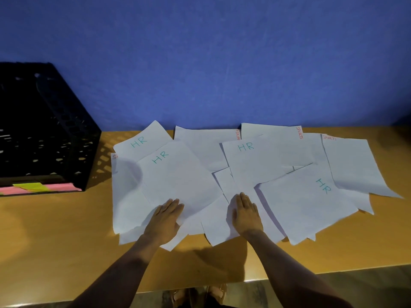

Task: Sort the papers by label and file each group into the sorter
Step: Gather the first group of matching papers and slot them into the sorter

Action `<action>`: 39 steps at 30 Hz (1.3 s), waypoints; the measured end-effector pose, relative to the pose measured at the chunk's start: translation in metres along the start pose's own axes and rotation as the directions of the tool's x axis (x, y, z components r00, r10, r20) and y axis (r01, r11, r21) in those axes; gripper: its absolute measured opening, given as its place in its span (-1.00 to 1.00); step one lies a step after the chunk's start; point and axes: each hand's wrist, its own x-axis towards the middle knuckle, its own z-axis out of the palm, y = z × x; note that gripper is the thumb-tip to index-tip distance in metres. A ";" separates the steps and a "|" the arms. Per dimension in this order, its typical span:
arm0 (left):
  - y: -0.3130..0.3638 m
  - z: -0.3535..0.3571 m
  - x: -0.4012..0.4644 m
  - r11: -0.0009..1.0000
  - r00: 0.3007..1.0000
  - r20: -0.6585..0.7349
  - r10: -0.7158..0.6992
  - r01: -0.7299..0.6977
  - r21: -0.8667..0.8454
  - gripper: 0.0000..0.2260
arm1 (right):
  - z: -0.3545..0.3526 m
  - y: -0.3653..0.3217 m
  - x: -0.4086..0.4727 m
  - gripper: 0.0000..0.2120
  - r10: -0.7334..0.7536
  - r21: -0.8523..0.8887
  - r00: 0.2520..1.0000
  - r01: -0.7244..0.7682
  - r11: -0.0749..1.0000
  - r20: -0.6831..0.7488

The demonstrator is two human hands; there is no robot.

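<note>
So, papers (244,174): loose white sheets fanned and overlapping across my table (55,241), marked HR, SPORTS and one red label cut off.
Left hand (163,221): flat, fingers straight and together, pressing the near HR sheet (178,181).
Right hand (245,215): flat too, resting on a sheet near the middle.
Sorter (44,134): black mesh, far left against the wall, apart from the papers.
Handling: thin, light, slippery on each other; I judge sliding a sheet out, then pinching a free corner, works best.
</note>
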 end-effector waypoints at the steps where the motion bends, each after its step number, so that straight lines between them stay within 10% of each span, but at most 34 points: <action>1: 0.000 0.000 0.000 0.999 1.000 -0.029 -0.003 0.002 -0.032 -0.50 | -0.002 -0.001 0.000 -0.43 -0.004 -0.007 1.000 0.004 1.000 0.003; 7: 0.005 -0.009 -0.001 0.960 0.958 -0.260 -0.123 0.049 -0.276 -0.65 | -0.008 -0.006 0.002 -0.45 0.016 0.096 0.999 -0.013 0.995 -0.028; 11: 0.014 -0.026 -0.008 0.801 0.839 -0.441 -0.319 -0.011 -0.599 -0.67 | -0.019 -0.019 0.005 -0.79 0.120 0.487 0.982 -0.033 0.873 -0.148; 17: 0.023 -0.040 -0.024 0.829 0.720 -0.687 -0.094 -0.325 -0.455 -0.68 | -0.061 -0.040 0.012 -0.71 0.294 0.965 0.945 -0.198 0.169 0.143; 23: 0.036 -0.034 -0.041 0.790 0.678 -0.697 0.231 -0.550 -0.273 -0.62 | -0.081 -0.021 0.017 -0.33 -0.196 0.830 0.930 -0.365 -0.422 0.309; 28: 0.033 -0.023 -0.047 0.765 0.739 -0.584 0.337 -0.576 -0.287 -0.63 | -0.092 -0.002 0.004 -0.74 -0.172 0.948 0.939 -0.312 -0.067 0.297; 32: 0.021 -0.021 -0.045 0.684 0.799 -0.596 0.078 -0.478 -0.551 -0.64 | -0.087 0.004 -0.010 -0.76 -0.013 0.932 0.950 -0.303 0.198 0.311; 35: 0.016 -0.024 -0.033 0.407 0.801 -0.460 -0.383 -0.301 -0.862 -0.70 | -0.081 0.005 -0.020 -0.73 0.085 0.919 0.963 -0.271 0.286 0.258; 39: -0.011 -0.029 0.002 -0.038 0.608 0.121 -0.784 0.148 -0.988 -0.75 | -0.074 0.010 -0.031 -0.71 0.162 0.928 0.969 -0.229 0.294 0.188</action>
